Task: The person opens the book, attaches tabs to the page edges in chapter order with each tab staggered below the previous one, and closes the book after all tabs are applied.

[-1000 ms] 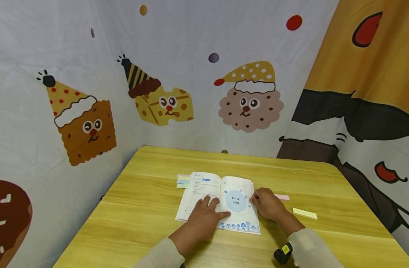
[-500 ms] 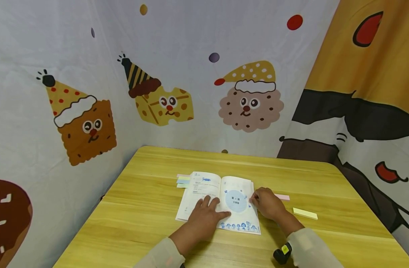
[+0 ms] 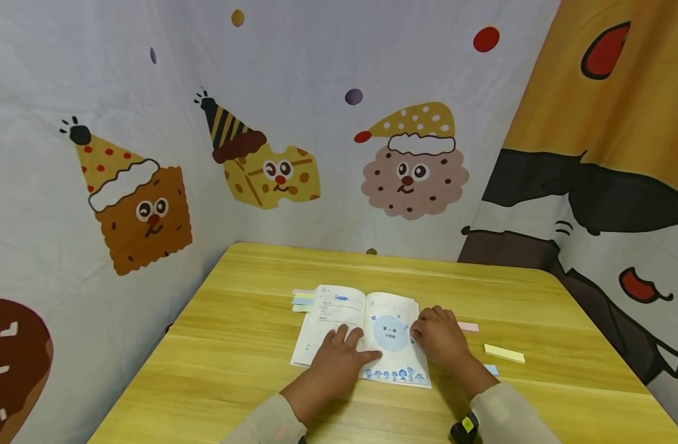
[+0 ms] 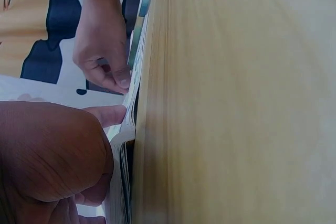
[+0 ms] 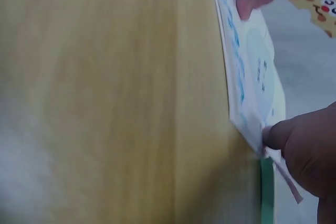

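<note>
An open book lies on the wooden table, with printed text on its left page and a pale blue circle on its right page. My left hand rests across the lower middle, fingers spread and thumb reaching onto the right page. At the outer edge of that page, my right hand has curled fingers, the thumb on the edge in the right wrist view. Thumb and forefinger come together there in the left wrist view, pinching the page edge; whether a small tab is between them, I cannot tell. Coloured sticky tabs project from the book's left side.
Right of the book lie a pink sticky-note strip, a yellow strip and a blue strip partly behind the right forearm. A curtain with cartoon snacks hangs behind the table.
My right hand has shifted slightly left over the page edge and its forearm has moved left, exposing the blue strip. The left hand stays in place.
</note>
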